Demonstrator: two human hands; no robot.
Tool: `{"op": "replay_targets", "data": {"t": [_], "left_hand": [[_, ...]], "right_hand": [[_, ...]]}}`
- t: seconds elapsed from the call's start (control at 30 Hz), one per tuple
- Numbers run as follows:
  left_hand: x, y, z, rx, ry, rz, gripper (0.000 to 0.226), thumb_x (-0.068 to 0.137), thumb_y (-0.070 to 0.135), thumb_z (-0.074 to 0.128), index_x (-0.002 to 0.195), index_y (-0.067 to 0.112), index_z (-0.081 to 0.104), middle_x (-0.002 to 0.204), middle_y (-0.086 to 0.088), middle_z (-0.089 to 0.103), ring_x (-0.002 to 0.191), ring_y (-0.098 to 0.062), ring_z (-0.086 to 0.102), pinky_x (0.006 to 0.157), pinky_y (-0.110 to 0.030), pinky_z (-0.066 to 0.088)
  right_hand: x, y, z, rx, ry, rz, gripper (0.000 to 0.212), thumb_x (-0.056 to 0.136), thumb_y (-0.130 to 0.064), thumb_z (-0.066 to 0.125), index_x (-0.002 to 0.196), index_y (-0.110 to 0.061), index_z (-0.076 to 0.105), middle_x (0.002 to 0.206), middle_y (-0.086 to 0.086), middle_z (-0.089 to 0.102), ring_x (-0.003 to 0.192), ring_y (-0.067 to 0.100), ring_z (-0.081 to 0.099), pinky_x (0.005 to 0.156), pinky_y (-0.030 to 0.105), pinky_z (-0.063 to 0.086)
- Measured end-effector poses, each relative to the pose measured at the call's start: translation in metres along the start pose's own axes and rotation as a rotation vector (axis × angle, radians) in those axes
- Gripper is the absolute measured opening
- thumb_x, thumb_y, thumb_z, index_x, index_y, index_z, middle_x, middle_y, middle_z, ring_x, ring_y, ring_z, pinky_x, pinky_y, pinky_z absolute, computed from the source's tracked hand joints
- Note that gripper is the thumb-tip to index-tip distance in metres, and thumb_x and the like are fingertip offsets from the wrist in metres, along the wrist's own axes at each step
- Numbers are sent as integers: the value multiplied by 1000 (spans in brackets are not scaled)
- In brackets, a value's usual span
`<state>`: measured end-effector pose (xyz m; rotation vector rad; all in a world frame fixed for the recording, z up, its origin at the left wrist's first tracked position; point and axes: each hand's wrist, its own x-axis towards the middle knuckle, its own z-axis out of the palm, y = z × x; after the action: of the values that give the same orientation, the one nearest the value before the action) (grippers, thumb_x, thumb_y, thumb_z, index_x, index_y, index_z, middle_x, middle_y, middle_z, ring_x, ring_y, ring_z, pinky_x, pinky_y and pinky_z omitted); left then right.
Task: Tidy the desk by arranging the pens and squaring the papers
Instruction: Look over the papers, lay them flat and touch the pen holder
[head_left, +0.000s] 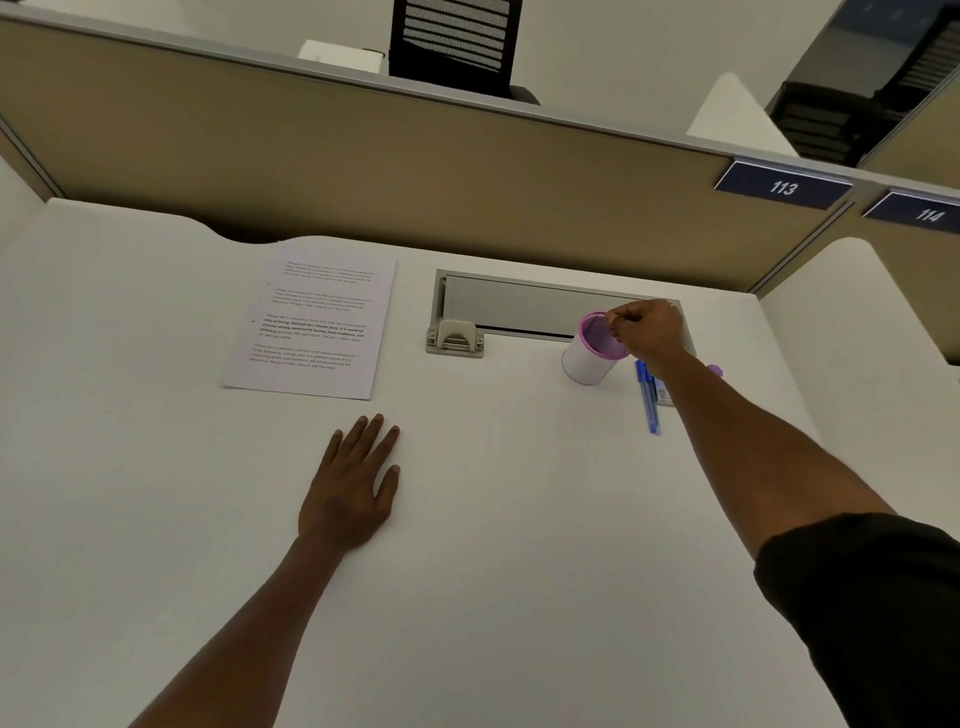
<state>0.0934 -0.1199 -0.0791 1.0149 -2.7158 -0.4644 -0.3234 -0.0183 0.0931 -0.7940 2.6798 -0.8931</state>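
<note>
My right hand is curled at the far rim of the pink-rimmed pen holder, fingers pinched there; whether they hold anything I cannot tell. My left hand lies flat and spread on the worktop, just near of the printed papers. The blue pens lie right of the holder, under my right forearm, long axis running near to far, so the right hand is much the nearer.
</note>
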Motion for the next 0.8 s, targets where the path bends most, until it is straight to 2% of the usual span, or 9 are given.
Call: {"op": "replay_targets", "data": {"t": [0.13, 0.23, 0.33, 0.43, 0.57, 0.63, 0.7, 0.77, 0.8], "left_hand": [[0, 0, 1, -1, 12, 3, 58, 99, 45, 32, 155, 29, 27, 165, 6, 19, 153, -10, 8, 125, -39, 11], [0, -1, 1, 2, 23, 8, 58, 99, 45, 32, 155, 28, 27, 164, 5, 20, 153, -10, 9, 125, -40, 12], [-1, -1, 2, 0, 27, 5, 58, 99, 45, 31, 155, 29, 27, 165, 6, 20, 153, -10, 9, 125, -39, 11], [-1, 0, 0, -11, 32, 5, 58, 99, 44, 32, 154, 28, 29, 164, 5, 22, 153, -11, 11, 125, -39, 11], [-1, 3, -2, -14, 23, 2, 57, 99, 44, 32, 154, 27, 31, 164, 4, 22, 153, -12, 12, 126, -39, 10], [-1, 3, -4, -17, 24, 2, 57, 100, 44, 32, 154, 27, 32, 164, 4, 23, 153, -12, 13, 126, -40, 10], [-2, 4, -5, -31, 22, 5, 57, 100, 44, 32, 154, 26, 32, 164, 3, 23, 153, -12, 13, 126, -40, 9], [-3, 4, -7, -54, 24, 6, 56, 101, 42, 35, 153, 24, 34, 163, 2, 26, 153, -13, 15, 126, -39, 10], [-3, 4, -8, -79, 31, 1, 55, 101, 40, 37, 152, 22, 36, 161, 1, 29, 152, -13, 18, 126, -38, 10]], "right_hand": [[2, -1, -2, 147, -38, 75, 16, 88, -7, 62, 96, -7, 76, 99, 14, 74, 95, 27, 68, 89, 42, 57], [1, -3, -4, 164, -19, 82, 14, 86, -7, 67, 96, -7, 76, 98, 13, 74, 96, 25, 68, 89, 41, 57], [1, -4, -4, 141, 54, 76, 14, 81, -10, 75, 94, -9, 77, 98, 10, 75, 94, 22, 68, 90, 38, 56], [-2, -7, -3, 92, 99, 68, 16, 76, -15, 77, 92, -12, 78, 94, 6, 75, 85, 14, 65, 84, 29, 54], [-29, -19, 9, 129, 189, 11, 17, 80, -27, 72, 88, -13, 77, 86, 5, 75, 84, 20, 69, 76, 28, 53], [-58, -24, 26, 253, 91, 2, 9, 81, -22, 69, 83, -17, 76, 79, 5, 75, 78, 20, 71, 77, 36, 60], [-97, -27, 51, 337, -76, -12, 14, 82, -10, 67, 79, -22, 74, 76, 5, 74, 71, 19, 71, 75, 41, 61], [-140, -26, 80, 351, -229, -26, 18, 80, -1, 67, 82, -17, 75, 79, 11, 75, 74, 24, 71, 79, 45, 60], [-162, -25, 94, 321, -279, -55, 16, 79, -1, 68, 84, -14, 77, 82, 11, 76, 78, 24, 72, 82, 42, 59]]}}
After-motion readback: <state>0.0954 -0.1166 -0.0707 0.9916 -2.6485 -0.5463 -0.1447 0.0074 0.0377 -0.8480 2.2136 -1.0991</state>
